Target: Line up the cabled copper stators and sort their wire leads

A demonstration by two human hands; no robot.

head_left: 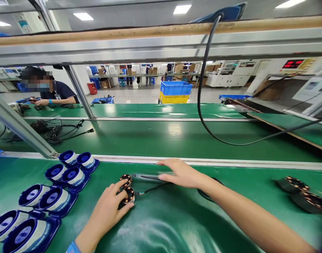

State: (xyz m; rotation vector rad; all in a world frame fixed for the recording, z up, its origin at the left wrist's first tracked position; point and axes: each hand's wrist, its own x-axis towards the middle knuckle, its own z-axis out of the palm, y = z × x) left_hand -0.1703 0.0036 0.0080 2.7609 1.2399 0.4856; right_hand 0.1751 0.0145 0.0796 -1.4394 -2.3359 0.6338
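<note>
Two small round motor stators with copper windings (127,188) lie side by side on the green mat (161,225), thin black wires (150,182) trailing to the right. My left hand (108,209) rests on the nearer stator, thumb and fingers pinching its edge. My right hand (180,174) lies flat over the wires, fingers stretched out to the left, pressing them on the mat.
Several blue spools of white wire (55,191) stand in pairs at the left. More stators (303,195) lie at the right edge. A black cable (203,105) hangs down over the conveyor belt (163,138). A person (48,91) works at the far left bench.
</note>
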